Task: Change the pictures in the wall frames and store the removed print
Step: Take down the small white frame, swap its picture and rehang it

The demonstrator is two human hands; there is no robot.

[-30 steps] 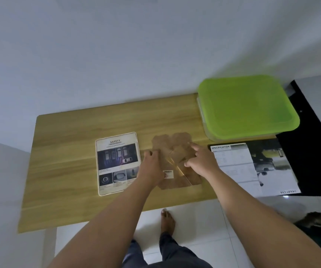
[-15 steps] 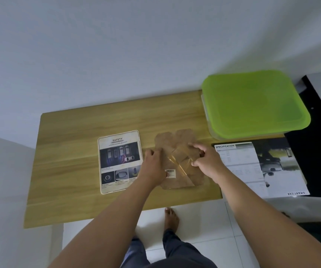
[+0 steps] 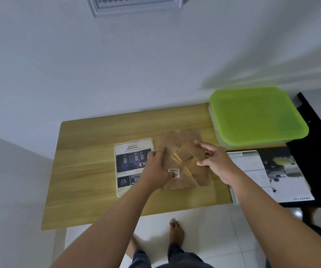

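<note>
Plainly, the frame back [image 3: 189, 176] was laid flat mid-surface, long side pointing to the far edge, pressed down by the flat left grip [image 3: 156, 169]. Its stand flap [image 3: 186, 155] was pinched by the nearer right grip [image 3: 213, 161].

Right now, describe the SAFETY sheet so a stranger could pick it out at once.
Start at the wooden table against the white wall. There the left hand and right hand work on a brown backing board; the SAFETY sheet lies flat just left of it. Its cream border and dark car photos set it apart from the paler sheet at the right.
</note>
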